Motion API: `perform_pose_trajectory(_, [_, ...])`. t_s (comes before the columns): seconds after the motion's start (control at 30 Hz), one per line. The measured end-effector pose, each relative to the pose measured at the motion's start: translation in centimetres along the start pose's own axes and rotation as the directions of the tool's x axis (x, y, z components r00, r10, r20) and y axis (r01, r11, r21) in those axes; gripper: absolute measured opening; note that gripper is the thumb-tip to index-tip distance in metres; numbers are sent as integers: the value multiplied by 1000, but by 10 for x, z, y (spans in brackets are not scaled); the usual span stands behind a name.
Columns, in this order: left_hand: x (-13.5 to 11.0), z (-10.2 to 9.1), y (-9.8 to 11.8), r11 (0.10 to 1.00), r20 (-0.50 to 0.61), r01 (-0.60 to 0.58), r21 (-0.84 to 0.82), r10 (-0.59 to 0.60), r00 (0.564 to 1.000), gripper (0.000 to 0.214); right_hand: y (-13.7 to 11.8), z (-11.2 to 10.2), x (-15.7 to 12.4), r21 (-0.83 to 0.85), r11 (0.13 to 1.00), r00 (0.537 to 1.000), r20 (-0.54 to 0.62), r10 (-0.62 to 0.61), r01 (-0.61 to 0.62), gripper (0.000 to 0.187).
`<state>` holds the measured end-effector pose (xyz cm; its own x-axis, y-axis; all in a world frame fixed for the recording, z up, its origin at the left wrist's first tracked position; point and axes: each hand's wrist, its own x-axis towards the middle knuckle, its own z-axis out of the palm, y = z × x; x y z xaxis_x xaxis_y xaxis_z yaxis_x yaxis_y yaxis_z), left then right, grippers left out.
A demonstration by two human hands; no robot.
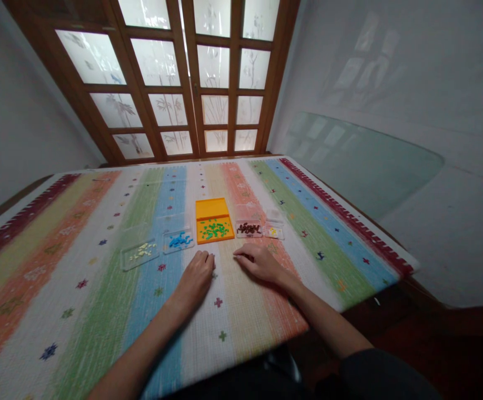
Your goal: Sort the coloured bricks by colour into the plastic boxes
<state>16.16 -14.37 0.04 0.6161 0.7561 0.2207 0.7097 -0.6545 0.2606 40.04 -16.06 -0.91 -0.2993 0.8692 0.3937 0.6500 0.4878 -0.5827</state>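
My left hand (199,273) rests on the striped tablecloth with its fingers curled in. It lies just in front of an orange case (210,209) whose lid is folded back. Small green pieces (215,228) are scattered inside that case. To the right, my right hand (262,263) touches the cloth with fingers bent and thumb close to them. Beyond it is a clear box of dark brown pieces (248,228). Whether either hand holds anything small is hidden by the fingers. A gap of bare cloth separates the two hands.
Blue pieces (180,240) fill a clear box left of the orange case. Farther left is a clear box with pale yellow pieces (142,251). A small clear box with yellow pieces (273,231) stands at the right. The tablecloth (100,289) reaches the table's near edge.
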Motion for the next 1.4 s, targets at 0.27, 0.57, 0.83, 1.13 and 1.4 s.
perform_pose_trajectory(0.27, [9, -40, -72, 978, -203, 161, -131, -186, 961, 15, 1, -1, -1, 3, 1000, 1000, 19, 6, -6, 16])
perform_pose_trajectory(0.57, [24, -66, -111, 953, -186, 272, -130, -293, 938, 19, 0, -2, -1, -24, 1000, 999, 36, 1, 0, 16])
perform_pose_trajectory(0.83, [25, -58, -118, 953, -182, 256, -162, -284, 941, 24, 3, -1, -2, -41, 999, 999, 35, -22, 23, 17])
perform_pose_trajectory(1.13, [24, -74, -116, 957, -178, 226, -180, -258, 950, 27, 5, 0, -2, -54, 998, 999, 43, -30, 32, 17])
perform_pose_trajectory(1.4, [6, -121, -99, 966, -399, 234, -112, -259, 879, 38, 4, 1, -2, -53, 998, 998, 47, -40, 43, 18])
